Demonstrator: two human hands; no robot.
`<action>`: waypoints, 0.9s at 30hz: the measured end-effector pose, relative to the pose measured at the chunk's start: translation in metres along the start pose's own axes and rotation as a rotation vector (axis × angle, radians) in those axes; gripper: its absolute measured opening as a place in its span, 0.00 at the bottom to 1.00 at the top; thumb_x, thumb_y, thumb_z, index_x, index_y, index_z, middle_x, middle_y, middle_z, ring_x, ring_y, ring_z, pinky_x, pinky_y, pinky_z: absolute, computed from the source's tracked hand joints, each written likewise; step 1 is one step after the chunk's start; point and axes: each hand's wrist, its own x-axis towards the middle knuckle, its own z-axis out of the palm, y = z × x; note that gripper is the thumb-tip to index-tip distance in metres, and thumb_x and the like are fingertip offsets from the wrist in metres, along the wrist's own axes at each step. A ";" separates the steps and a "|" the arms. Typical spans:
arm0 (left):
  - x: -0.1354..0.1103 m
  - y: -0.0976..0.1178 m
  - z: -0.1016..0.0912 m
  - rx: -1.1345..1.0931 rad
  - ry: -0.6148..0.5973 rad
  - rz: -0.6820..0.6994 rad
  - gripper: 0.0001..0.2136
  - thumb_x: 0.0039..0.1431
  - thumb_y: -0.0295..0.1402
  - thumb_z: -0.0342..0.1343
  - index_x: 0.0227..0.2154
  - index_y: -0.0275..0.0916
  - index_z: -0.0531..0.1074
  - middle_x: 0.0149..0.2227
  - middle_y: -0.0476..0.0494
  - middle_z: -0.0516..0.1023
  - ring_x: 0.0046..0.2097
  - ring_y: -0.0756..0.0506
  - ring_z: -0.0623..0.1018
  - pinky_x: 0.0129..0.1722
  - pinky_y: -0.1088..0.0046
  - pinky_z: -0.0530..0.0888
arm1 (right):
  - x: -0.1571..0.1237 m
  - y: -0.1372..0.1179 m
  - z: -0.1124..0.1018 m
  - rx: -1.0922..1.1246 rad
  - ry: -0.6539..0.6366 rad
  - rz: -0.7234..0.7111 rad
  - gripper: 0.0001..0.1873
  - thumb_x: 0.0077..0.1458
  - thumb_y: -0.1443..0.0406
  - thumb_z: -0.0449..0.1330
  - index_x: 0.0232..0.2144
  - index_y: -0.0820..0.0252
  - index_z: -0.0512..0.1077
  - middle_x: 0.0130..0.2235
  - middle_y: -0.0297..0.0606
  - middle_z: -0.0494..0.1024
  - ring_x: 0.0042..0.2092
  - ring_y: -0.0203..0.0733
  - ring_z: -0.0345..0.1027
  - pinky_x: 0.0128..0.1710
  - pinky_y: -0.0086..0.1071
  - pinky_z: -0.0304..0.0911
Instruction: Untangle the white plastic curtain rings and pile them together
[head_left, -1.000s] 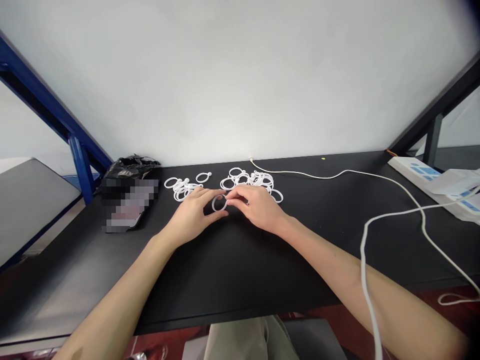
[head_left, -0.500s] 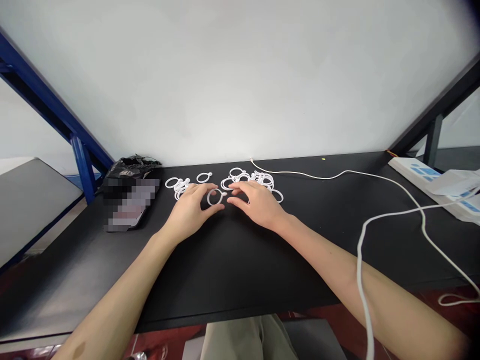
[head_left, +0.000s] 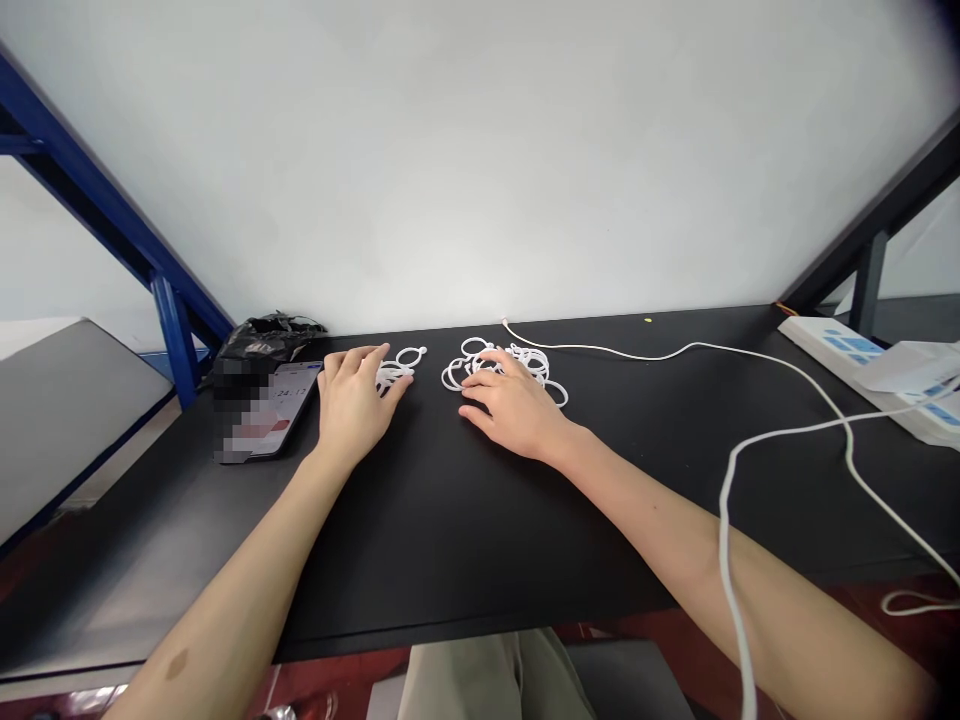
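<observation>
My left hand (head_left: pixel 351 405) rests over a small pile of white plastic rings (head_left: pixel 394 374) on the left, thumb and fingers apart with the rings showing between them. The hand hides part of that pile. One single white ring (head_left: pixel 409 357) with a small knob lies just behind it. Over a larger tangle of white rings (head_left: pixel 534 361) on the right is my right hand (head_left: pixel 514 405), its fingers spread and touching or hovering at the near side. Whether those fingertips touch a ring, I cannot tell.
A phone (head_left: pixel 289 405) lies left of my left hand, with a crumpled black plastic bag (head_left: pixel 270 338) behind it. A white cable (head_left: pixel 694 344) crosses the black table (head_left: pixel 480 540) and hangs over my right forearm. White-and-blue packaging (head_left: pixel 862 350) is at the far right.
My left hand has moved left with a white ring and let it go at the left pile. My right hand has shifted slightly over the right pile, fingers more spread.
</observation>
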 end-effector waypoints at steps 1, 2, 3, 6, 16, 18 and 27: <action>-0.001 0.002 -0.001 -0.016 0.007 0.026 0.21 0.62 0.44 0.53 0.53 0.39 0.71 0.53 0.36 0.75 0.55 0.31 0.66 0.53 0.52 0.66 | 0.000 -0.001 -0.001 0.004 0.007 -0.007 0.13 0.62 0.62 0.58 0.41 0.60 0.80 0.46 0.40 0.81 0.62 0.57 0.56 0.61 0.55 0.58; -0.002 0.005 -0.003 -0.040 0.011 0.058 0.19 0.63 0.43 0.53 0.52 0.39 0.72 0.52 0.38 0.76 0.54 0.33 0.67 0.53 0.54 0.66 | 0.000 -0.002 -0.002 0.009 0.014 -0.013 0.12 0.61 0.62 0.59 0.41 0.61 0.80 0.46 0.40 0.81 0.62 0.57 0.56 0.60 0.54 0.59; -0.004 0.009 -0.004 -0.071 0.005 0.092 0.18 0.63 0.42 0.52 0.51 0.39 0.73 0.50 0.39 0.77 0.52 0.34 0.68 0.53 0.55 0.66 | 0.000 -0.003 -0.003 0.012 0.020 -0.024 0.12 0.61 0.63 0.59 0.41 0.61 0.80 0.46 0.41 0.81 0.62 0.57 0.57 0.59 0.53 0.60; -0.007 0.020 -0.007 -0.190 -0.061 0.140 0.15 0.64 0.40 0.51 0.48 0.39 0.74 0.44 0.42 0.79 0.46 0.39 0.71 0.51 0.60 0.69 | 0.000 -0.007 -0.005 0.016 0.049 -0.079 0.13 0.61 0.63 0.59 0.43 0.61 0.79 0.47 0.40 0.81 0.60 0.55 0.58 0.58 0.50 0.62; -0.009 0.039 -0.023 -0.340 -0.181 -0.033 0.12 0.62 0.36 0.51 0.45 0.42 0.75 0.33 0.48 0.81 0.42 0.42 0.73 0.44 0.65 0.71 | -0.002 -0.023 -0.002 0.022 0.053 -0.235 0.13 0.60 0.63 0.59 0.43 0.65 0.78 0.47 0.40 0.80 0.57 0.54 0.59 0.57 0.48 0.63; -0.008 0.039 -0.024 -0.331 -0.181 -0.050 0.13 0.60 0.34 0.52 0.45 0.42 0.75 0.33 0.48 0.81 0.42 0.42 0.74 0.44 0.66 0.71 | -0.002 -0.024 -0.002 0.048 0.061 -0.233 0.13 0.60 0.62 0.59 0.42 0.64 0.78 0.47 0.40 0.80 0.57 0.54 0.59 0.56 0.47 0.63; -0.009 0.037 -0.022 -0.350 -0.200 -0.041 0.11 0.61 0.35 0.52 0.40 0.44 0.79 0.32 0.49 0.79 0.35 0.46 0.75 0.39 0.69 0.72 | -0.001 -0.017 -0.005 0.182 0.186 -0.081 0.16 0.62 0.69 0.56 0.51 0.63 0.70 0.50 0.44 0.77 0.52 0.46 0.68 0.53 0.44 0.67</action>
